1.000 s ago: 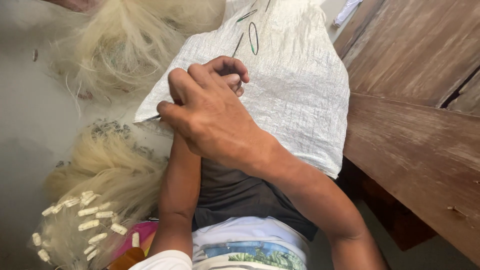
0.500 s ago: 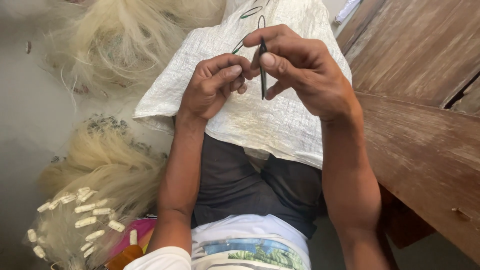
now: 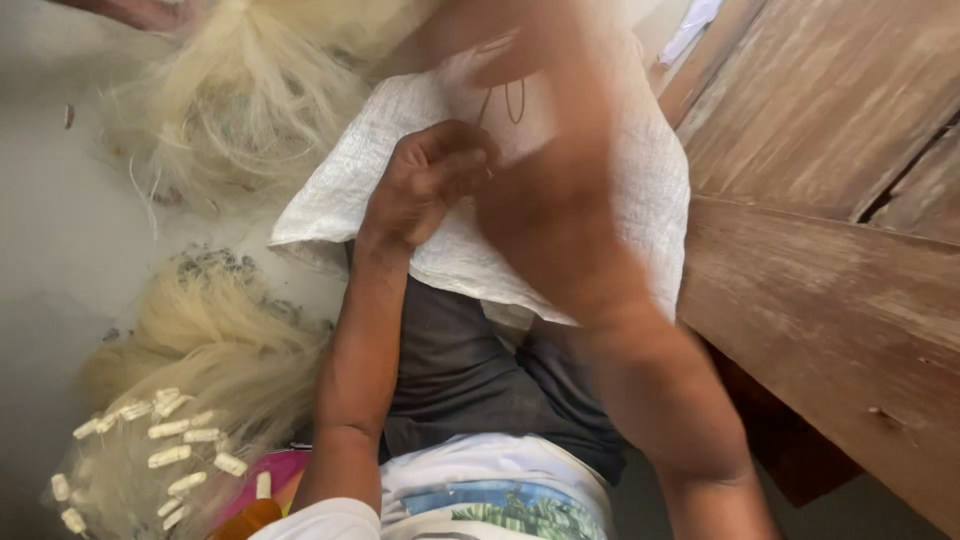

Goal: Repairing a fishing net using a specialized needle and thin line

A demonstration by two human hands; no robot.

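A white woven sack (image 3: 620, 200) lies across my lap. My left hand (image 3: 425, 185) rests on it with the fingers curled tight together; nothing shows between them. My right arm sweeps up across the sack in a heavy blur. My right hand (image 3: 500, 45) is a smear near the top edge, so I cannot tell whether it holds anything. A thin dark looped mark (image 3: 515, 100) shows on the sack just beyond my left hand.
Pale blond fibre lies in a loose heap (image 3: 240, 100) on the grey floor at the top left. A second bundle (image 3: 200, 350), bound with several small white ties (image 3: 170, 440), lies at the lower left. Worn wooden planks (image 3: 830, 300) run along the right.
My right hand, which held a thin dark tool over the sack half a second ago, has swung up and away into blur. My left hand stays on the sack.
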